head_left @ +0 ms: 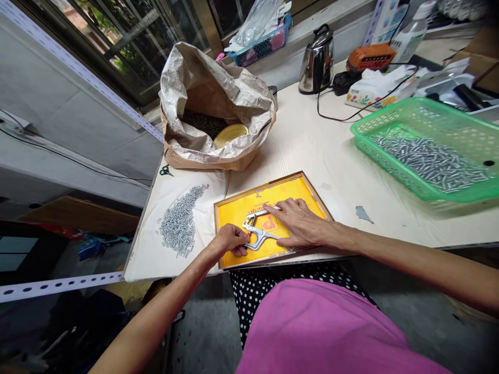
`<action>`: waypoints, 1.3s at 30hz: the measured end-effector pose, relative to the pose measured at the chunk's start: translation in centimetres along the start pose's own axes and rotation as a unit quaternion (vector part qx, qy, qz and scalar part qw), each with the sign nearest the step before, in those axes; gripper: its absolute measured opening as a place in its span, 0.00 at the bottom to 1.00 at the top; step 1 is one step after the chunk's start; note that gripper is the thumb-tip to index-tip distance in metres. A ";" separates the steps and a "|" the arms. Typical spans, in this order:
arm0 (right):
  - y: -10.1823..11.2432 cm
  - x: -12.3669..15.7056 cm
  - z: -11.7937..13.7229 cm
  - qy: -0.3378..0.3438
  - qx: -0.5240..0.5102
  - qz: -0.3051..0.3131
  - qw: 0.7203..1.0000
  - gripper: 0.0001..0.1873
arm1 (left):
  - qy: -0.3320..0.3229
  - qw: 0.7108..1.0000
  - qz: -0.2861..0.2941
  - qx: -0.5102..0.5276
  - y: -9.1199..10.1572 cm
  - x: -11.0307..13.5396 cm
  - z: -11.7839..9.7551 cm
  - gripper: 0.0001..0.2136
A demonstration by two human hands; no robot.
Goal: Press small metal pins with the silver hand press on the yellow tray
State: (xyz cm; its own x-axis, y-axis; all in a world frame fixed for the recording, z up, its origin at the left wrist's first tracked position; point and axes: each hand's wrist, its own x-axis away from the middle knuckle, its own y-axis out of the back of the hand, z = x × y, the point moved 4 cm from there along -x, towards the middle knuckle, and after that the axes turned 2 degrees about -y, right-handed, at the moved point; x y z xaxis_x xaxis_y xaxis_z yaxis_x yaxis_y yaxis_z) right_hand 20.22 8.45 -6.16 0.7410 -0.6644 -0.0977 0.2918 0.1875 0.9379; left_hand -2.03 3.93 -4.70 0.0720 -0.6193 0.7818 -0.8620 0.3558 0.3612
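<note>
Left hand [230, 240] grip clenched on silver locking clamp [259, 235] — right hand [298, 223] pressed open on upper handle [261, 213]; clamp in wood-framed yellow tray [280, 180] — best kept flat, steady.

Red print on the yellow sheet [237, 208] is unreadable.

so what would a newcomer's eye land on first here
The green plastic basket on the right of the table, heaped with silver screws, stands out most. At the front centre, the left hand and right hand are on a silver plier-like tool in a yellow-lined wooden tray. Behind them stands a large open paper sack, and a second pile of screws lies on white cloth at the left.
</note>
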 end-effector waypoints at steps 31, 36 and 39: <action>0.1 -3.6 3.0 0.044 0.085 -0.015 0.995 0.09 | -0.366 0.774 -0.251 -0.451 -2.9 0.7 -4.1 0.16; -0.4 -4.4 3.0 0.054 0.078 0.045 0.994 0.10 | -0.355 0.764 -0.247 -0.479 -3.1 -0.4 -3.6 0.12; 0.0 -4.5 2.3 0.045 0.072 0.031 0.996 0.13 | -0.366 0.761 -0.269 -0.462 -3.0 -0.6 -3.3 0.17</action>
State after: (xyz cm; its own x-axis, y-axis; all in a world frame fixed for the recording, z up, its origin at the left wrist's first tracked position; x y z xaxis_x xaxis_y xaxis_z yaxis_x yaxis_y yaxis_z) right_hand 15.49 9.75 -4.99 0.8076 -0.5865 -0.0612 0.1592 0.1170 0.9803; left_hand 2.14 5.52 -4.60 -0.3006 -0.9535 0.0237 -0.0599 0.0437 0.9972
